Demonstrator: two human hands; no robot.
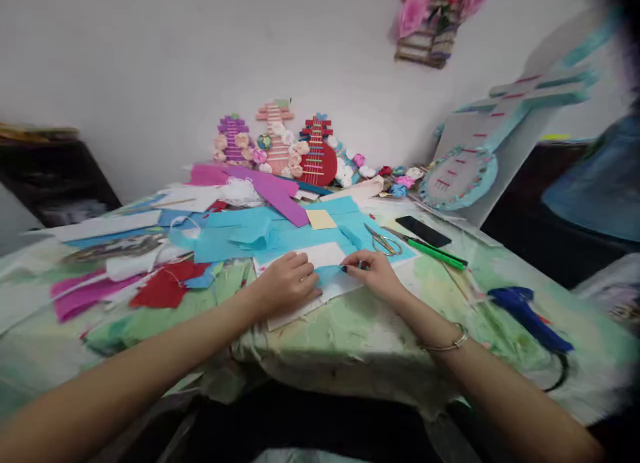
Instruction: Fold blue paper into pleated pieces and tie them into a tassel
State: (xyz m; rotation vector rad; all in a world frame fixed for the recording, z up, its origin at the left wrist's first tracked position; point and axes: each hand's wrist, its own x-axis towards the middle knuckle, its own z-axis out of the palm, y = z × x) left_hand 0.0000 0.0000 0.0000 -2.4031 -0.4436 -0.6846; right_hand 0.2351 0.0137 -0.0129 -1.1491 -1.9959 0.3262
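A small blue paper piece (329,275) lies between my hands over a white sheet (325,254) near the table's front edge. My right hand (373,273) pinches its right end between thumb and fingertips. My left hand (287,283) is closed at the left end, fingers curled with the thumb low; the fingers cover that end. Behind the white sheet spread larger light-blue papers (300,235), with a cream paper square (321,219) on top. Scissors (384,242) with metal handles lie just beyond my right hand.
To the right are a green cutter (437,251), a black phone (423,230) and a blue glue gun (530,318). Red felt (163,286) and magenta scraps (90,295) lie left. Decorated instrument models (316,153) stand at the back; a large one (463,173) leans right.
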